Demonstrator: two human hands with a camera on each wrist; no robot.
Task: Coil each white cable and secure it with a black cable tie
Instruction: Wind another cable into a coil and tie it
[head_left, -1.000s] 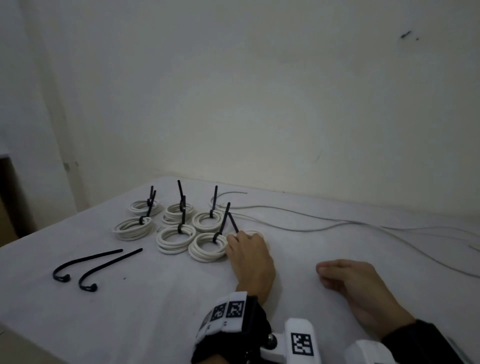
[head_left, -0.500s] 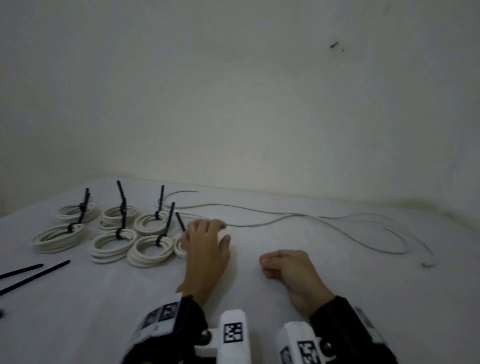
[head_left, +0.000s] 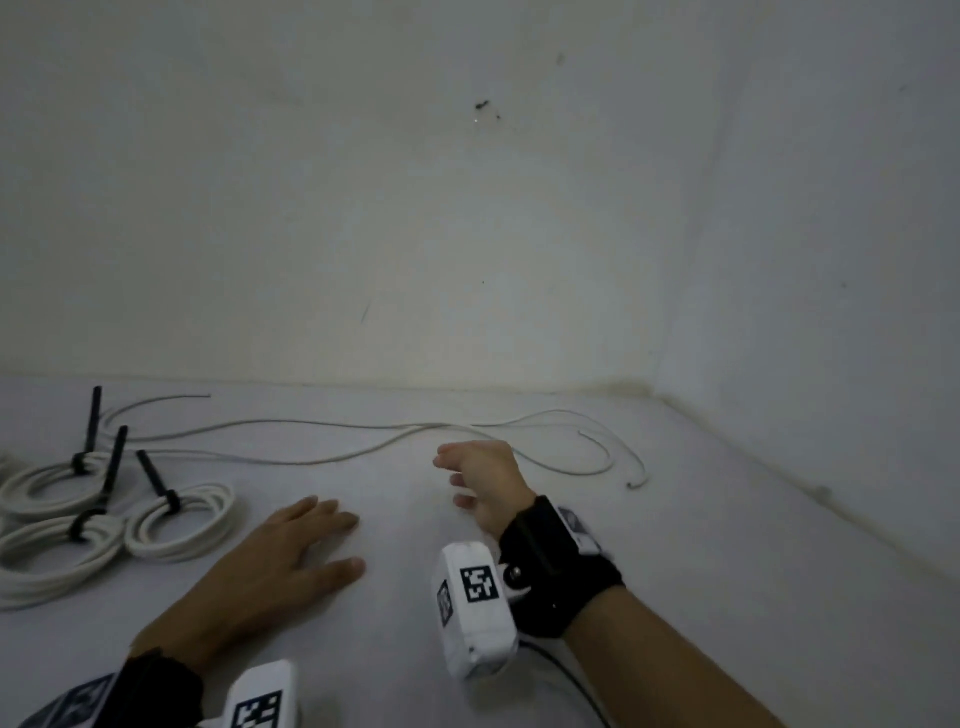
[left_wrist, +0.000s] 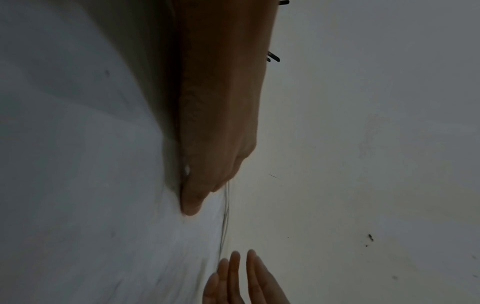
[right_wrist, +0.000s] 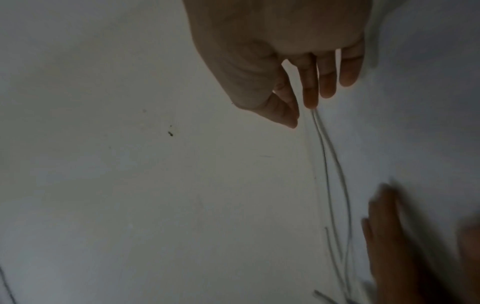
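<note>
Several tied white coils lie at the left in the head view. The nearest coil (head_left: 182, 525) carries an upright black tie (head_left: 156, 480). Two loose white cables (head_left: 322, 460) run along the back of the table. My left hand (head_left: 337, 540) lies flat on the table to the right of the coils, holding nothing. My right hand (head_left: 452, 478) reaches forward with straight fingers, just short of the loose cables. In the right wrist view its fingertips (right_wrist: 310, 102) hover at the cables (right_wrist: 330, 148) without gripping them. The left wrist view shows the left hand (left_wrist: 192, 201) edge-on against the table.
A pale wall (head_left: 467, 234) closes the back of the white table (head_left: 727, 545), and a side wall (head_left: 831, 260) meets it at the right corner. The cable ends curl near that corner (head_left: 631, 483). Both wrists carry cameras with black-and-white markers.
The head view has swung right. My left hand has come off the last coil and now lies flat. My right hand has uncurled and reached forward to the loose cables.
</note>
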